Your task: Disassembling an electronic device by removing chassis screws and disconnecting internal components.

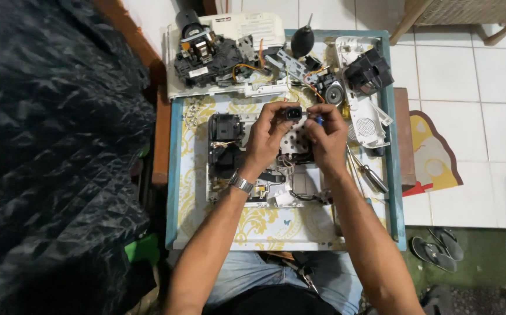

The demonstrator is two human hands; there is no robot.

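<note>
My left hand (pixel 267 137) pinches a small black socket part (pixel 293 112) between thumb and fingers, held above an opened device chassis (pixel 253 160). My right hand (pixel 325 137) is closed around a blue-handled tool (pixel 319 119) whose tip meets the black part. A metal watch (pixel 241 182) is on my left wrist. The chassis below shows a perforated metal plate, black modules and wires, partly hidden by both hands.
The small table (pixel 174 175) has a teal rim and a yellow patterned cloth. At the back lie a dismantled black assembly (pixel 212 55), a black air blower (pixel 302 41) and a white cover (pixel 365 116). A screwdriver (pixel 372 175) lies right. Sandals (pixel 436 248) rest on the floor.
</note>
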